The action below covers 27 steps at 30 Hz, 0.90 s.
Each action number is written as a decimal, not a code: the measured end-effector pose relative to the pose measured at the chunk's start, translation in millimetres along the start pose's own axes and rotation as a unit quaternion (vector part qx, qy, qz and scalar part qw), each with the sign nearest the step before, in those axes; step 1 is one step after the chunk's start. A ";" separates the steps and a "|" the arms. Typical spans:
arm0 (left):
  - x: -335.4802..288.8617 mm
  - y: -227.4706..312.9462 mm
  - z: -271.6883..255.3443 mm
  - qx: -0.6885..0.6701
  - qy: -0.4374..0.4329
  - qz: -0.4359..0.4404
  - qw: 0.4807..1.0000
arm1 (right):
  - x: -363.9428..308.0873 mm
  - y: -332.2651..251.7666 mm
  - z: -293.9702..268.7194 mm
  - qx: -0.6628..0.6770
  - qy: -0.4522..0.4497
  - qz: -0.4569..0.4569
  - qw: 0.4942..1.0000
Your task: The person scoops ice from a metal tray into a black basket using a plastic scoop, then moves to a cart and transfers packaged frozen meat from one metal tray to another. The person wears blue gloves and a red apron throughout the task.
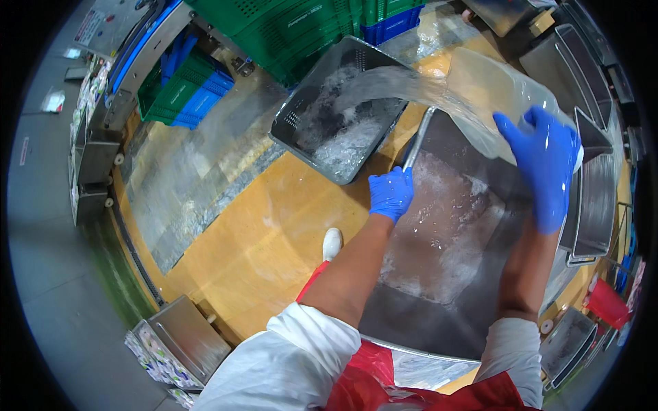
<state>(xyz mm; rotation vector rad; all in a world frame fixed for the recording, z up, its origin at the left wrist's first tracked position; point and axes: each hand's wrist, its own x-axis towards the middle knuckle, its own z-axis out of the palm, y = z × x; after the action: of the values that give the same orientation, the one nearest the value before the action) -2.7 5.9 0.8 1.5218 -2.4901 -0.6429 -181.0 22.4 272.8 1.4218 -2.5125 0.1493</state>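
Observation:
My left hand (pixel 391 192), in a blue glove, is closed round the metal rim of a large, deep steel tub (pixel 425 312) in front of me. Cloudy, foamy water (pixel 439 236) lies in the tub. At its far right edge my right hand (pixel 545 168), also gloved in blue, grips a translucent plastic container (pixel 504 82), which is tipped to the left. Some of its fingers are hidden. From the container a broad stream of water (pixel 404 85) arcs into a dark grey crate (pixel 291 130) with perforated walls. Water splashes and foams inside the crate.
Green crates (pixel 274 34) are stacked behind the grey crate, with a blue crate (pixel 391 29) beside them. A green and blue crate (pixel 188 85) stands at upper left. Steel bins (pixel 595 195) line the right side. A red container (pixel 607 303) is at lower right. The yellow floor (pixel 253 233) looks wet.

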 end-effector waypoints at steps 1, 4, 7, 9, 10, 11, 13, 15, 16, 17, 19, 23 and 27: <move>-0.1 1.3 0.4 -0.002 0.003 0.011 1.000 | -16.7 23.4 5.6 0.011 -0.023 0.012 1.000; 0.9 -4.9 1.9 0.033 0.011 0.002 0.999 | -98.0 93.6 72.3 0.086 -0.059 0.055 0.993; 4.4 10.0 0.6 0.043 0.010 0.018 0.999 | -236.5 178.0 191.2 0.117 -0.184 0.207 0.954; 7.8 3.0 10.0 0.063 0.040 0.079 0.994 | -338.5 219.2 279.5 0.075 -0.286 0.331 0.896; 8.7 -5.9 16.1 0.073 0.052 0.104 0.991 | -362.0 213.2 298.9 0.050 -0.338 0.353 0.871; 8.4 -3.8 15.4 0.058 0.032 0.061 0.996 | -390.0 209.9 313.2 0.018 -0.398 0.375 0.837; 4.0 1.5 12.4 0.062 0.011 0.010 0.998 | -450.8 198.8 349.3 0.005 -0.479 0.380 0.791; 5.5 5.2 12.5 0.096 0.008 0.011 0.995 | -509.8 175.8 399.9 0.044 -0.516 0.364 0.774; 5.9 5.4 9.5 0.099 0.013 0.006 0.995 | -502.7 144.5 414.7 0.062 -0.555 0.356 0.749; 1.9 5.2 4.8 0.102 0.016 -0.003 0.995 | -492.8 112.3 426.3 0.079 -0.595 0.343 0.723; 5.0 33.7 14.6 0.090 0.004 0.010 0.996 | -528.5 76.1 488.5 0.088 -0.627 0.204 0.746; 4.0 17.6 11.6 0.104 0.012 0.000 0.994 | -466.5 5.8 517.4 0.261 -0.360 0.502 0.742; 3.8 15.5 9.4 0.082 0.001 -0.009 0.997 | -449.1 15.4 514.8 0.436 -0.345 0.563 0.611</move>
<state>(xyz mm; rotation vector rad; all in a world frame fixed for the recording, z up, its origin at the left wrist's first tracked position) -20.3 11.3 -1.3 1.5999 -2.5873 -0.4474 -58.3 294.3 -342.1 -0.5344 -3.8088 1.4305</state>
